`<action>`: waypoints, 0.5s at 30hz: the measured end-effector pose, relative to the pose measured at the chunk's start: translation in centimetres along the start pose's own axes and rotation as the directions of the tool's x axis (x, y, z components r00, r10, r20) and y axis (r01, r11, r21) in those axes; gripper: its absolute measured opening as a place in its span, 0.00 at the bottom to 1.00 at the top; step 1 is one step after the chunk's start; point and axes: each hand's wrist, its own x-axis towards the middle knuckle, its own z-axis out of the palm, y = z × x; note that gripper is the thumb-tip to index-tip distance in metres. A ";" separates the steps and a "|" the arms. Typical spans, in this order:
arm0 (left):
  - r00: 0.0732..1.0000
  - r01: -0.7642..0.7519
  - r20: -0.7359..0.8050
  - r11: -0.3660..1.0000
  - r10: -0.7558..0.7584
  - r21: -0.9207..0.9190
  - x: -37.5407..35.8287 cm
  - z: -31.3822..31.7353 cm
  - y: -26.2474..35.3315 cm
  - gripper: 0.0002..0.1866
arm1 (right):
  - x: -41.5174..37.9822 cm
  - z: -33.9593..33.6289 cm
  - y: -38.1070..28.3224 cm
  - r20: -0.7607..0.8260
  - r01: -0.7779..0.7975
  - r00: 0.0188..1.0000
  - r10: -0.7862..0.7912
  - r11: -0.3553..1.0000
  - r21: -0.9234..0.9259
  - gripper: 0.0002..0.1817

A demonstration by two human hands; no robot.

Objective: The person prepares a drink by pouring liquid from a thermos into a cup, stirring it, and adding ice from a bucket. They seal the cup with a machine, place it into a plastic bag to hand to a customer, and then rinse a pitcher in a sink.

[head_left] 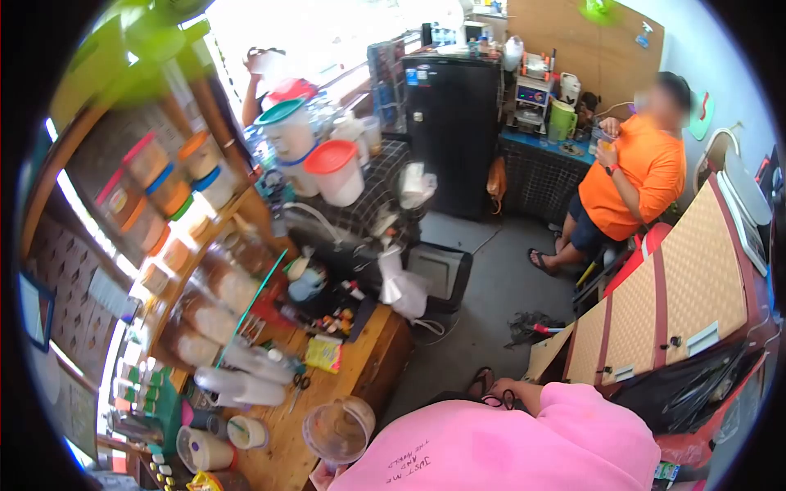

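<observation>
A clear plastic tub (337, 434) with a round rim is at the near edge of the wooden counter, beside my pink shirt. Just below its rim shows part of my left hand (324, 475), closed on the tub's near side; the shirt hides the rest. My right forearm reaches out of the pink sleeve toward the middle, and my right hand (498, 390) is partly hidden behind the shirt. A dark cord or band shows near that wrist. What the right fingers do cannot be made out. Scissors (300, 389) and a yellow packet (324, 353) lie on the counter.
White tubs (247, 431) and stacked clear cups (246, 385) stand on the wooden counter (381, 340). Lidded buckets (336, 176) stand farther back. A person in orange (643, 168) holds a cup near the black fridge (453, 135). Woven-front cabinets (696, 278) line the right.
</observation>
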 end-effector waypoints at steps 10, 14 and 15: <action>0.900 -0.229 0.363 0.970 0.241 -0.077 12.3 28.7 15.6 0.10 | -0.9 -15.8 17.9 -0.393 0.028 0.915 0.096 0.954 0.298 0.19; 0.767 -0.369 0.531 0.925 0.360 -0.094 15.0 37.4 22.1 0.09 | -7.8 -24.5 20.7 -0.559 0.067 0.724 0.405 0.765 0.641 0.21; 0.749 -0.370 0.554 0.923 0.363 -0.103 15.8 39.5 23.1 0.09 | -6.6 -25.2 22.7 -0.620 0.152 0.636 0.460 0.713 0.685 0.21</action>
